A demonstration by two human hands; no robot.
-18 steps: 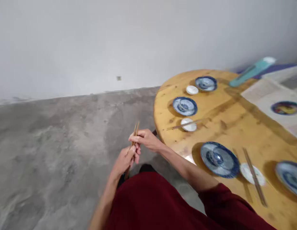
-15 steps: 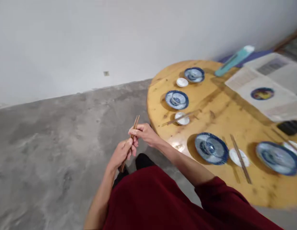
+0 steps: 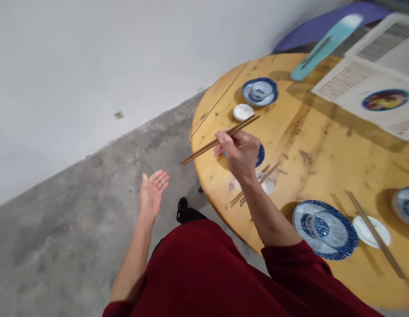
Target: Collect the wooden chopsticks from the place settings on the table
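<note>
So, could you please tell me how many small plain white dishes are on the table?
3: one by the far blue bowl, one under chopsticks beside the right hand, one near right. More may be outside the frame.

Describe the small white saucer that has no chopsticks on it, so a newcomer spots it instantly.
Start at the round wooden table, on its wall-side edge. Beside the farthest blue-and-white plate lies the small white saucer. Unlike the other white saucers, it is bare; the right hand holds wooden chopsticks just short of it.

Soft daylight, edges blurred (motion)

No text can be read; the printed sheets (far table side) are too blurred
</note>
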